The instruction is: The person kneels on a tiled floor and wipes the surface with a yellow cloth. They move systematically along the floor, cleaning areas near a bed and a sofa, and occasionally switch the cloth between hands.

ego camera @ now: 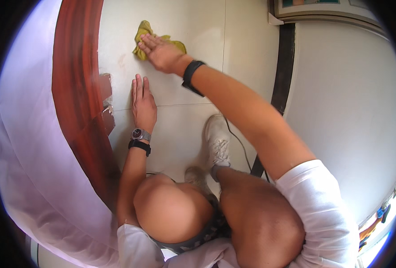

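My right hand (pixel 163 53) lies with its fingers spread over a crumpled yellow-green cloth (pixel 141 37), pressing it on the pale tiled floor (pixel 184 134). The cloth sticks out beyond the fingertips and to the right of the hand. Nearer to me and slightly left, my left hand (pixel 144 104) rests palm down on the tiles with its fingers extended, holding nothing. A faint brownish smudge (pixel 121 62) shows on the tile left of the cloth. A metal wristwatch (pixel 137 134) and a black band are on my left wrist, a black band on the right.
A reddish wooden bed or furniture base (pixel 75 67) runs along the left, with pale draped fabric (pixel 27 117) beside it. Brown patches (pixel 106 88) with torn edges adjoin the base. My shoe (pixel 218 144) stands near a dark cable (pixel 240 142). A black-edged pale panel (pixel 338 100) is at right.
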Demonstrator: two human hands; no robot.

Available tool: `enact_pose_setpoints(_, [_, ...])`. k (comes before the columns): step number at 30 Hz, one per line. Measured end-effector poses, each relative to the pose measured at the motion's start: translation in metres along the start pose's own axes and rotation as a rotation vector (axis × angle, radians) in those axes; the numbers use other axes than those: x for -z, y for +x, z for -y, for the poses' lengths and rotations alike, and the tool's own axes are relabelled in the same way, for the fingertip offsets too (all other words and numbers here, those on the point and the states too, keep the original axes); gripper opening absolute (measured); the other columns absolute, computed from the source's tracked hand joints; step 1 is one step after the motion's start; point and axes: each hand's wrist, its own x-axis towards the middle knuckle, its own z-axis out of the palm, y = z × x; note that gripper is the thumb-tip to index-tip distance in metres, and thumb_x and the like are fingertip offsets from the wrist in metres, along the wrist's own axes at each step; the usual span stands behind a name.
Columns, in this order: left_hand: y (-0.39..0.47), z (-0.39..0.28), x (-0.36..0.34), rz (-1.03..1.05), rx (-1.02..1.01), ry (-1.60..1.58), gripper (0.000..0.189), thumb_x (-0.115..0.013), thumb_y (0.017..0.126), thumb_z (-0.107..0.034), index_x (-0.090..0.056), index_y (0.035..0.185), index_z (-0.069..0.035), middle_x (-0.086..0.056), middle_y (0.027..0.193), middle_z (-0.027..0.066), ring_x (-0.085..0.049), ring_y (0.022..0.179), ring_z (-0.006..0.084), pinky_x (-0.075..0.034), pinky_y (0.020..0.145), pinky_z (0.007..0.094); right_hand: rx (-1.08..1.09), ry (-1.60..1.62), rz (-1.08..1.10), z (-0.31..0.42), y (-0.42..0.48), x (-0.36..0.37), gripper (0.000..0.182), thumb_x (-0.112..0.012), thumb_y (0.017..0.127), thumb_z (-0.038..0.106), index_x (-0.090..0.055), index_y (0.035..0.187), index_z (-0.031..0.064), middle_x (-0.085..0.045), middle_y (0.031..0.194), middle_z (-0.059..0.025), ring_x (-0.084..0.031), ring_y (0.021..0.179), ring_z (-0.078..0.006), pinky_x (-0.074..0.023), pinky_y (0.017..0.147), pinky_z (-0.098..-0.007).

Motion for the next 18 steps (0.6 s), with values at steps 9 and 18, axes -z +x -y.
enact_pose_setpoints(9, [-0.004,0.007,-0.007,-0.023,-0.017,0.027,0.049,-0.047,0.096,-0.003,-0.041,0.144,-0.001,-0.029,0.158,0.0132,-0.028,0.145,0.0308,-0.030,0.118,0.0389,-0.522,-0.117,-0.112,-0.130,-0.166,0.078,0.058,-0.053,0.089,0.010,-0.037,0.142,-0.0076,-0.036,0.150,-0.0268,-0.035,0.140,-0.0403,-0.0302,0.115,-0.0480])
enact_pose_setpoints(18, [-0.007,0.011,-0.010,-0.043,-0.026,0.046,0.053,-0.048,0.094,-0.002,-0.038,0.146,-0.002,-0.027,0.158,0.0136,-0.028,0.145,0.0321,-0.028,0.118,0.0430,-0.802,-0.137,-0.038,-0.069,-0.278,0.069,0.067,-0.054,0.093,0.017,-0.026,0.145,-0.0154,-0.026,0.149,-0.0382,-0.026,0.141,-0.0494,-0.0290,0.115,-0.0519])
